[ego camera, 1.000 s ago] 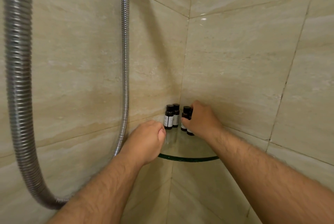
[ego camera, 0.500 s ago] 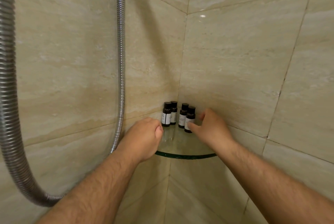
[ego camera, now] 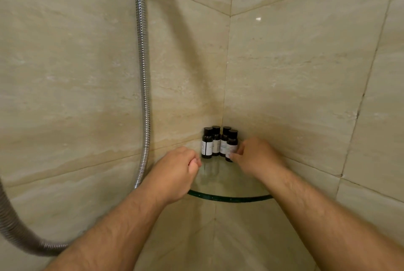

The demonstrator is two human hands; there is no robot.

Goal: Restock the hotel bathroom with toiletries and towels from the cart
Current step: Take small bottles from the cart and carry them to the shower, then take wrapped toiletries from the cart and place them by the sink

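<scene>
Several small dark toiletry bottles [ego camera: 207, 143] with white labels stand upright in a tight cluster at the back of a glass corner shelf [ego camera: 229, 199]. My right hand [ego camera: 255, 157] is at the front right bottle [ego camera: 232, 140]; its thumb lies across the bottle's base and its fingers curl beside it, slightly blurred. My left hand [ego camera: 175, 172] hovers in a loose fist at the shelf's left edge, just short of the leftmost bottle, with nothing visible in it.
Beige marble tile walls meet in the corner behind the shelf. A chrome shower hose [ego camera: 143, 74] hangs down the left wall and loops across the lower left, close to my left forearm.
My right hand drew back from the bottles, then came in again onto the front right bottle. My left hand has barely moved. The view has shifted slightly.
</scene>
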